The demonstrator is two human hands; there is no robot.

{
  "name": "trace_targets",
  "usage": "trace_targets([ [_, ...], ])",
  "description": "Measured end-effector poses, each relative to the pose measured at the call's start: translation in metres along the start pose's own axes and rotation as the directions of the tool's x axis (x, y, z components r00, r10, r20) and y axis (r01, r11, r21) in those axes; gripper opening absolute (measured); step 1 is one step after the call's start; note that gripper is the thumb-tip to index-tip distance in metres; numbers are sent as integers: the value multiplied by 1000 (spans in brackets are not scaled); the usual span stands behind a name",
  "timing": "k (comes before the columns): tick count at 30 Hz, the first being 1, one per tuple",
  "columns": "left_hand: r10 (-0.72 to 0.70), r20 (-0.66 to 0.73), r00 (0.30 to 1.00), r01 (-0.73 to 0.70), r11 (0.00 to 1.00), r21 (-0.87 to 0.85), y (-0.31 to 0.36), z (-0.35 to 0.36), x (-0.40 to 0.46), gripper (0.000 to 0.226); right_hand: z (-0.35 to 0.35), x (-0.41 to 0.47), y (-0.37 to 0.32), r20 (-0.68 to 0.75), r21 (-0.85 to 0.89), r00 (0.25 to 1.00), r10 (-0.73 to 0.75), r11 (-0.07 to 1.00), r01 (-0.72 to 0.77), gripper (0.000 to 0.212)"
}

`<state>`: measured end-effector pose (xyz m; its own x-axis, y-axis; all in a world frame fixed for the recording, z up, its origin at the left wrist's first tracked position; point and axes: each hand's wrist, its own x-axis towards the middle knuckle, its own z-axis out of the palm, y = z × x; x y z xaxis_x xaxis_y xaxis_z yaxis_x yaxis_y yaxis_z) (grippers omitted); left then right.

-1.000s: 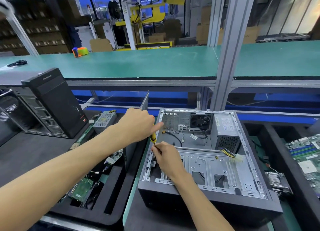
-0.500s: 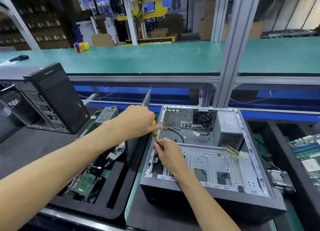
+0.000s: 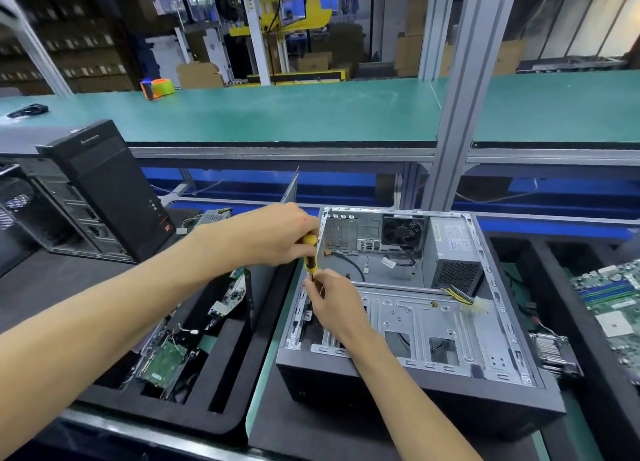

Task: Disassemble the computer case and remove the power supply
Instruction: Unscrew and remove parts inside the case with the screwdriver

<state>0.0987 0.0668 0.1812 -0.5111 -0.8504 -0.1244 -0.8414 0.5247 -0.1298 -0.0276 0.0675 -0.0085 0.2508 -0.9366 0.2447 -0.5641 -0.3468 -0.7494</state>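
Left hand (image 3: 273,233) grips the screwdriver (image 3: 309,255), right hand (image 3: 333,304) pinches its tip at the case (image 3: 408,322) rail; judged unscrewing, power supply (image 3: 453,252) next.

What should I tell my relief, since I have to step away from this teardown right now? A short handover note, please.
Left hand: grips the yellow screwdriver handle, tool pointing down at the case's left edge.
Right hand: fingers pinch the screwdriver's shaft near its tip, steadying it.
Case: lies on its side, open, no motherboard inside.
Power supply: in the far right corner of the case, its cable bundle lying loose on the drive cage.
Done: side panel off.
Left: finish this screw, then free and lift out the power supply.
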Motion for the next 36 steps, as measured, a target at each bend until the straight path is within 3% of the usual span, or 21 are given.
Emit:
trace_targets([
  [5, -7, -107, 994, 44, 935, 351, 13, 11, 10, 56, -4, -4, -2, -8, 9, 1000, -19, 1000, 19, 29],
  [9, 53, -142, 988, 28, 860, 510, 21, 17, 7, 39, -6, -5, -5, 36, 13, 999, -9, 1000, 8, 33],
  [11, 86, -187, 979, 5, 898, 441, 20, 19, 3, 41, -7, -6, -7, 71, -15, 997, -20, 1000, 21, 34],
  [14, 292, -145, 945, -262, 944, 198, 18, 23, -5, 40, -8, -6, -8, 76, 0, 997, -24, 1000, 24, 31],
  [16, 353, -94, 931, -335, 927, 168, 14, 25, -10, 48, -8, -5, -8, 65, -2, 998, -20, 1000, 20, 32],
  [21, 218, -125, 968, -211, 975, 71, 5, 23, -7, 27, -3, -4, -9, 71, -66, 997, -34, 997, 38, 31],
  [24, 52, -114, 992, -20, 963, 267, 11, 19, -3, 46, -2, -4, -10, 84, -87, 995, -54, 994, 61, 26],
  [27, 51, -88, 995, -2, 873, 487, 23, 16, 0, 57, -1, -4, -12, 109, -154, 993, -52, 986, 68, 24],
  [31, -17, -170, 985, 94, 882, 462, 28, 13, 4, 59, -4, -4, -14, 132, -157, 991, -28, 986, 48, 26],
  [32, 6, -193, 981, 76, 907, 413, 26, 16, 4, 55, -5, -4, -14, 138, -152, 990, -26, 987, 47, 29],
  [34, 162, -179, 971, -113, 960, 256, 23, 19, -1, 34, -8, -4, -14, 132, -123, 991, -18, 992, 34, 33],
  [36, 304, -141, 942, -283, 948, 147, 19, 21, -6, 40, -10, -4, -15, 122, -77, 992, -16, 997, 25, 30],
])
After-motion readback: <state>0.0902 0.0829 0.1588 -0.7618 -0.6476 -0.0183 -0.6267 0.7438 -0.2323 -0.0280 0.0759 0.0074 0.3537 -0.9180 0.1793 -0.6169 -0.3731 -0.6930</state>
